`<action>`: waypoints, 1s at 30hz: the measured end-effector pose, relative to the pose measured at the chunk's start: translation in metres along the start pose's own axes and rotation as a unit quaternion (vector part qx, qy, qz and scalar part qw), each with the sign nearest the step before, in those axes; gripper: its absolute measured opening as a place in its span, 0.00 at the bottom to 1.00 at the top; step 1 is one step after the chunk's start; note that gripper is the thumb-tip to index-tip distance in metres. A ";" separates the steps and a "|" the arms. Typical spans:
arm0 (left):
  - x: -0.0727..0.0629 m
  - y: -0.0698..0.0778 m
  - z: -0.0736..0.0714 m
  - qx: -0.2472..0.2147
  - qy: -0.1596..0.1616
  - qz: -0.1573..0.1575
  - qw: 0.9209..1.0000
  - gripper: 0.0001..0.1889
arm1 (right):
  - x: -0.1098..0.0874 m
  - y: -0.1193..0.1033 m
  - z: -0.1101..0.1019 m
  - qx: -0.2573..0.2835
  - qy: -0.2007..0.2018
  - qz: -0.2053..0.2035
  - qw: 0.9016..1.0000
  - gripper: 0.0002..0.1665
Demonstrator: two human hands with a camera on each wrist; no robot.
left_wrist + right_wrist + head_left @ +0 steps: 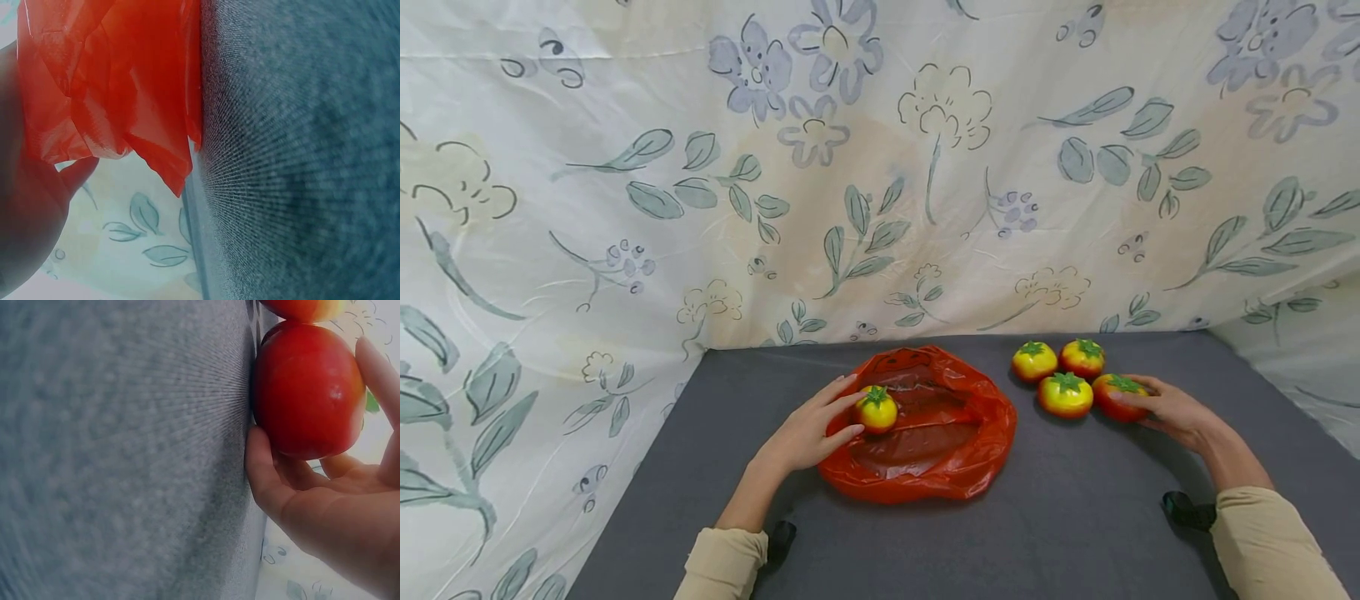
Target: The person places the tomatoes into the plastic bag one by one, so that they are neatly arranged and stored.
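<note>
Left of centre on the dark grey tabletop [1060,517], a red plastic bag [917,490] lies with its mouth spread wide, facing up. At the left side of that mouth, one red-and-yellow tomato [877,410], green calyx uppermost, sits between the thumb and fingers of the left hand [805,432]. Thumb on the near side, forefinger on the far side, both bent about the fruit; the lower fingers cannot be told. Whether the fruit touches the bag's floor: cannot tell. From the left wrist, crumpled red film hides most of the grip.

Farther right, outside the bag, four more tomatoes form a tight cluster: a yellow-topped one [1033,362] far left, a redder one [1082,358] far right, a broad yellow-topped one [1065,395] near left, and a mostly red one [1120,397] near right. Right hand [1183,415] grips this last from its right side, fingers curled under and around, a digit along its upper side; the fruit rests against the tabletop.

Beige sleeves [724,560] on both forearms. Behind the table hangs a pale cloth [865,167] printed with flowers and leaves.
</note>
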State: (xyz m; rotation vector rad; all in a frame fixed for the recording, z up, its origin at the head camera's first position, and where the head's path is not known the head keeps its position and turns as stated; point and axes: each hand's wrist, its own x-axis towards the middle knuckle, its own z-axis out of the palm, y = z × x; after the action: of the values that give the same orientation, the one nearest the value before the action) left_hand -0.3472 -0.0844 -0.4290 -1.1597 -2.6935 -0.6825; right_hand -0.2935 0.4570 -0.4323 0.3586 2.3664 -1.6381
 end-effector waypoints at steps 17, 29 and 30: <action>0.000 -0.001 -0.001 0.002 -0.001 0.004 1.000 0.29 | -0.006 0.001 -0.010 0.032 0.046 -0.005 0.998 0.59; -0.001 -0.002 0.001 0.004 0.003 0.015 1.000 0.28 | -0.007 -0.026 -0.005 0.041 0.082 -0.050 0.995 0.60; -0.001 -0.002 0.001 0.003 0.003 0.015 1.000 0.28 | -0.008 -0.029 -0.004 0.039 0.081 -0.055 0.994 0.60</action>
State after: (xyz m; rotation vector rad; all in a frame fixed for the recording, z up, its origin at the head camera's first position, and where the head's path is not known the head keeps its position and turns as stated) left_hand -0.3483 -0.0856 -0.4307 -1.1926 -2.6656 -0.6714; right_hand -0.2959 0.4504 -0.4033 0.3945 2.4847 -1.8194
